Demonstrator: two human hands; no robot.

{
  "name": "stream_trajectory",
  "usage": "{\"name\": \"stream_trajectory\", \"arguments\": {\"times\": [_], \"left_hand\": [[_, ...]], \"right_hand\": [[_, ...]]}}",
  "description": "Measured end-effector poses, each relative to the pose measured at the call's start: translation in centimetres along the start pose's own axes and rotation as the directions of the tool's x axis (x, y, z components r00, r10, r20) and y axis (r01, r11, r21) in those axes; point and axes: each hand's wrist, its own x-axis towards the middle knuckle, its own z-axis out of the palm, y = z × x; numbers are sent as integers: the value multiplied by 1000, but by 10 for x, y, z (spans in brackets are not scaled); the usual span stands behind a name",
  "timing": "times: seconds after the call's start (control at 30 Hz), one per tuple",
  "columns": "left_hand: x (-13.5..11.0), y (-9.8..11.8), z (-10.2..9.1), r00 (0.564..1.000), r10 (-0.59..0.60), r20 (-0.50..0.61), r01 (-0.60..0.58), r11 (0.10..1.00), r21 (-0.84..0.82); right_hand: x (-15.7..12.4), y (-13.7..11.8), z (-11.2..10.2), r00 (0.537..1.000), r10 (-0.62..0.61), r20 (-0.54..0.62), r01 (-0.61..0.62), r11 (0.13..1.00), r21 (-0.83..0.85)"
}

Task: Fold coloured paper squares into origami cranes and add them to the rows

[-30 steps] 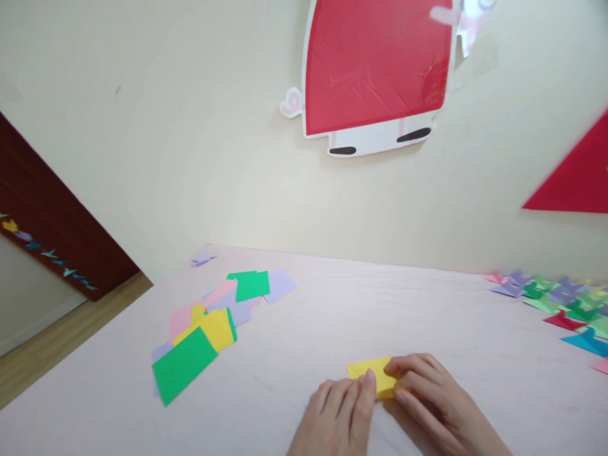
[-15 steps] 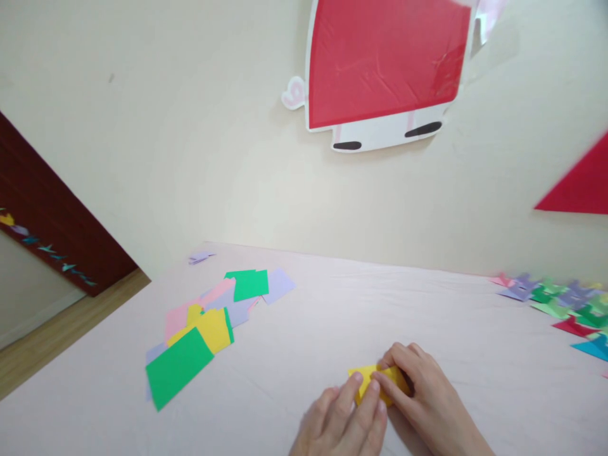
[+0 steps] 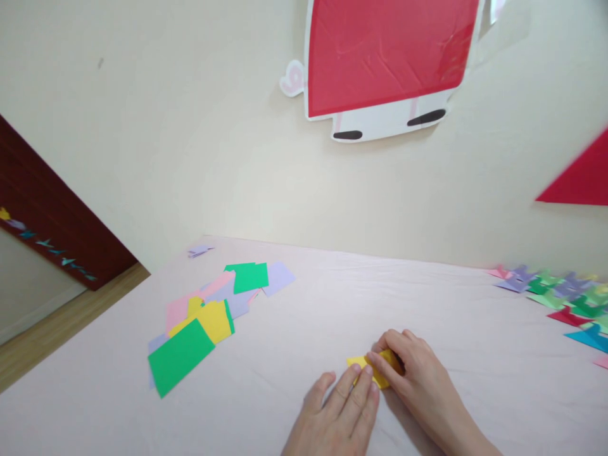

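Note:
A small folded piece of yellow paper (image 3: 357,361) lies on the pale cloth-covered table, partly hidden by my fingers. My left hand (image 3: 339,408) rests on its near left part with the fingers stretched out flat and the thumb apart. On the right side of the paper, my right hand (image 3: 413,370) pinches it between a bent thumb and fingers. The fingertips of both hands come close together over the paper.
Loose green, yellow, pink and lilac paper pieces (image 3: 183,358) lie at left. Several folded paper figures (image 3: 565,288) line the right edge by the wall. A small lilac folded piece (image 3: 201,251) sits at the far left corner. A red-and-white cutout (image 3: 384,57) hangs on the wall.
My left hand has flattened and its thumb has spread out to the left, away from the paper. My right hand keeps its pinch. The view has tilted slightly downward.

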Motion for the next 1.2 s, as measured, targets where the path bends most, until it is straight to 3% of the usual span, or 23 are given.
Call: {"name": "stream_trajectory", "arguments": {"times": [0.67, 0.97, 1.2], "left_hand": [[3, 0, -5, 993, 5, 120, 4, 997, -75], [16, -6, -16, 999, -35, 16, 36, 998, -50], [21, -8, -17, 999, -23, 43, 27, 993, -115]], "right_hand": [[-3, -3, 4, 998, -44, -46, 40, 996, -84], [-5, -2, 6, 997, -67, -30, 64, 993, -98], [-17, 6, 5, 993, -118, -18, 117, 992, -56]]}}
